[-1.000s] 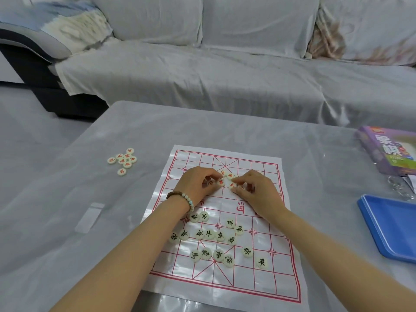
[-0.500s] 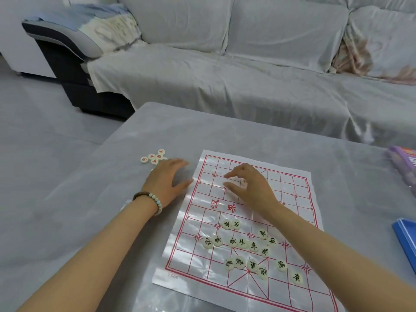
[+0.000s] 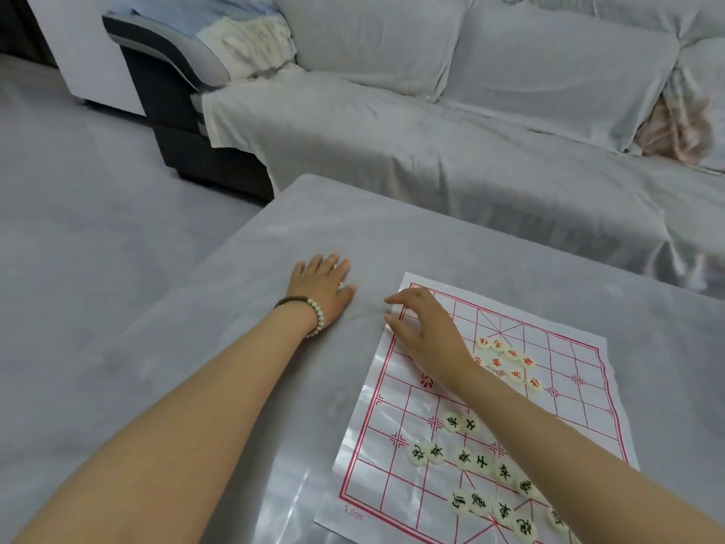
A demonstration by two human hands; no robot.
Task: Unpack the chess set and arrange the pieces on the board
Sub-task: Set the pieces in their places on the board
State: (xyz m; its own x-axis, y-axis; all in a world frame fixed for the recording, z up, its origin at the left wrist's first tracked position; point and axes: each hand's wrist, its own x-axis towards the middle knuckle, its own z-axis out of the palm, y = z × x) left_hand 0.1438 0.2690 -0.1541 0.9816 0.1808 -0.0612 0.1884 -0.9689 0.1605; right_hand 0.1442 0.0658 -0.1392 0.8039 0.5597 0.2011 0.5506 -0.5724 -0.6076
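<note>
Our left hand (image 3: 321, 286) lies flat with straight fingers on the table (image 3: 196, 386), at ten o'clock from the board (image 3: 569, 406). Our right hand (image 3: 423, 331) hangs over the board's eleven o'clock corner. Its fingers are loosely bent, and we see nothing in them.

A second ago both hands were in the middle of the board, busy with the red pieces (image 3: 506, 361). Now the left hand has gone off the board and covers the small pile (image 3: 341, 287) waiting on the table. Only one bit of it peeks out by the thumb. We think this means we are fetching the last red pieces.

The job is far from done. The red pieces sit in a bunch toward one o'clock. The black pieces (image 3: 470, 461) sit in a bunch toward six o'clock. None stand in neat rows yet.

The board is a thin sheet, and its nine o'clock edge lies between our two hands. Sliding pieces could catch on it, so lifting seems safer. The table's edge is further off at nine o'clock. The bare table and the bare squares at twelve o'clock give us room.
</note>
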